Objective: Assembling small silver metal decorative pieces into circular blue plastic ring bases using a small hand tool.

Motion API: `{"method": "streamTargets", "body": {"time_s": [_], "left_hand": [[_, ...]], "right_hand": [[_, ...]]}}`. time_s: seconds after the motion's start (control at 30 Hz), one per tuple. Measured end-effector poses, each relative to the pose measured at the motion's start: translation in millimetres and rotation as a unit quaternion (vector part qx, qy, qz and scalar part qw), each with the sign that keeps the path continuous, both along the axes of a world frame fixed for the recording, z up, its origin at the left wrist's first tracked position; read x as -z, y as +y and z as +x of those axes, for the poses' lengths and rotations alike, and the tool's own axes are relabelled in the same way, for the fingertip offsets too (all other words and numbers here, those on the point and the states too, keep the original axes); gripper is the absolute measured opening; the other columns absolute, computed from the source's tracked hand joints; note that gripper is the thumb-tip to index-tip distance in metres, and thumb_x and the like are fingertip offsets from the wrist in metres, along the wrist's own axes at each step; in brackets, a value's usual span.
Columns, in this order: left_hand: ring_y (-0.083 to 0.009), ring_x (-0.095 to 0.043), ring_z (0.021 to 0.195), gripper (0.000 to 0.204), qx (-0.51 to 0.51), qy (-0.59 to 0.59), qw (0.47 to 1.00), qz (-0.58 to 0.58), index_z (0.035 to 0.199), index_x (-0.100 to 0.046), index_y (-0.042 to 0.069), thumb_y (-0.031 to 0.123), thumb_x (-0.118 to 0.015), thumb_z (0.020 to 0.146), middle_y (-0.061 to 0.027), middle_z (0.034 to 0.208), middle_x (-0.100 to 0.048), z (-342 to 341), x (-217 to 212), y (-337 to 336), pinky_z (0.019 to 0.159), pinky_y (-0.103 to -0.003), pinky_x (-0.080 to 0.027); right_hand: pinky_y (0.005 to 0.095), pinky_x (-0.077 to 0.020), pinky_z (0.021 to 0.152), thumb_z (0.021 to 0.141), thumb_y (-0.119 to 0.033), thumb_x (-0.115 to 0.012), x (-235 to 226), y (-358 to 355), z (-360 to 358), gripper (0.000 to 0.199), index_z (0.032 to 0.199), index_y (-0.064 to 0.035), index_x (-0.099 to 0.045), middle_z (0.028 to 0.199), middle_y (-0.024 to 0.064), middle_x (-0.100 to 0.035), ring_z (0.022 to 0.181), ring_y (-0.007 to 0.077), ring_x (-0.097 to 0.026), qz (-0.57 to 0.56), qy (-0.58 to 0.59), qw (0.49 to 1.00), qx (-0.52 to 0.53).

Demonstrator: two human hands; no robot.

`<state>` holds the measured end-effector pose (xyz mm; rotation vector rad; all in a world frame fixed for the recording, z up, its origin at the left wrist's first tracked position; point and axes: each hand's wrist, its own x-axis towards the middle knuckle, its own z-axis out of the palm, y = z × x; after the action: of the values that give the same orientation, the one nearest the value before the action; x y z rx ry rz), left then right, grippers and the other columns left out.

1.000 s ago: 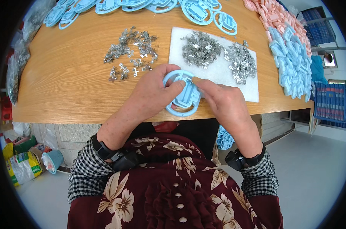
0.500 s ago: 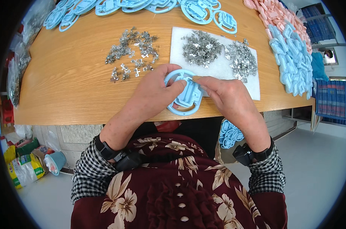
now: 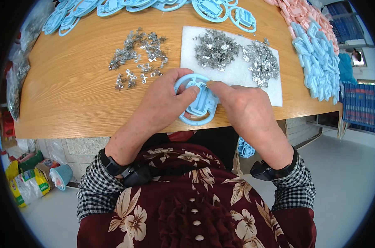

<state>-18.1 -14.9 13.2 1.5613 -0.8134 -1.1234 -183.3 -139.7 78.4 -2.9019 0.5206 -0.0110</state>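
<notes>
My left hand (image 3: pixel 164 96) is closed round a light-blue plastic casing (image 3: pixel 204 105), ring-shaped with a boxy recessed middle. Its thumb lies over the casing's inner part, and the other fingers go behind the rim. My right hand (image 3: pixel 241 99) is closed, its index fingertip pressed to the casing's upper right inside the ring. Whatever sits under that fingertip is hidden. Beyond my hands, small silver metal clips (image 3: pixel 140 51) lie scattered on the wood. Two heaps of small metal pieces, a greyer heap (image 3: pixel 216 49) and a shinier heap (image 3: pixel 262 64), rest on a white foam sheet (image 3: pixel 189 41).
More blue casings (image 3: pixel 212 9) line the far edge of the wooden table (image 3: pixel 71 95). Blue parts (image 3: pixel 315 62) and pink parts (image 3: pixel 305 18) are piled at the right. Plastic bags (image 3: pixel 20 74) stand along the left edge. Below the table are a blue bucket (image 3: pixel 62 175) and more blue parts (image 3: pixel 246 148).
The right hand has rolled from a thumb-and-finger pinch to the index fingertip pressing on the casing. The left hand keeps its hold. The whole view has shifted slightly.
</notes>
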Motion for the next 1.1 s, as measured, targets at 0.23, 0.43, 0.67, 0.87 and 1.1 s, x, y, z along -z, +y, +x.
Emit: {"method": "streamTargets", "body": {"time_s": [0.23, 0.43, 0.67, 0.87, 1.1], "left_hand": [[-0.0100, -0.063, 0.099, 0.040, 0.005, -0.003, 1.000, -0.004, 0.129, -0.054, -0.004, 0.018, -0.065, 0.098, -0.0071, 0.111, -0.067, 1, 3, 1, 0.086, -0.027, -0.053], [-0.0090, -0.062, 0.096, 0.041, 0.006, 0.004, 1.000, -0.011, 0.130, -0.053, -0.003, 0.018, -0.065, 0.098, -0.0062, 0.111, -0.066, 2, 8, 1, 0.085, -0.026, -0.053], [-0.0094, -0.063, 0.097, 0.042, 0.001, 0.165, 0.985, -0.051, 0.134, -0.050, -0.002, 0.015, -0.063, 0.098, -0.0056, 0.114, -0.065, -1, -14, 2, 0.083, -0.025, -0.053], [-0.0125, -0.065, 0.103, 0.041, 0.029, 0.133, 0.986, -0.097, 0.136, -0.049, -0.001, 0.012, -0.059, 0.098, -0.0082, 0.118, -0.065, -13, -14, 6, 0.087, -0.028, -0.054], [-0.0214, -0.067, 0.106, 0.042, 0.091, -0.338, 0.919, -0.179, 0.142, -0.047, -0.001, 0.010, -0.045, 0.101, -0.0175, 0.120, -0.065, -15, -14, 5, 0.091, -0.032, -0.054]], "right_hand": [[0.0422, -0.0531, 0.058, 0.087, -0.006, -0.059, -3, -4, -5, 0.022, 0.107, -0.0081, -0.067, 0.072, 0.0139, -0.067, 0.067, 0.0329, -0.068, -0.016, -0.008, 0.999, -0.026], [0.0425, -0.0537, 0.063, 0.088, -0.009, -0.061, -5, -7, -6, 0.022, 0.109, -0.0074, -0.069, 0.077, 0.0186, -0.068, 0.074, 0.0348, -0.069, -0.018, -0.002, 0.999, -0.029], [0.0305, -0.0507, 0.066, 0.101, -0.028, -0.064, 17, -16, -26, 0.031, 0.113, 0.0001, -0.066, 0.083, 0.0103, -0.071, 0.076, 0.0150, -0.066, 0.332, -0.141, 0.903, 0.232], [0.0203, -0.0458, 0.074, 0.104, -0.026, -0.060, 30, -3, -29, 0.030, 0.121, -0.0009, -0.060, 0.097, -0.0004, -0.066, 0.087, 0.0029, -0.056, 0.634, -0.206, 0.722, 0.187], [0.0208, -0.0469, 0.072, 0.106, -0.019, -0.054, 14, 15, -20, 0.024, 0.121, -0.0010, -0.060, 0.093, 0.0018, -0.066, 0.081, 0.0033, -0.057, 0.552, -0.274, 0.770, 0.165]]}}
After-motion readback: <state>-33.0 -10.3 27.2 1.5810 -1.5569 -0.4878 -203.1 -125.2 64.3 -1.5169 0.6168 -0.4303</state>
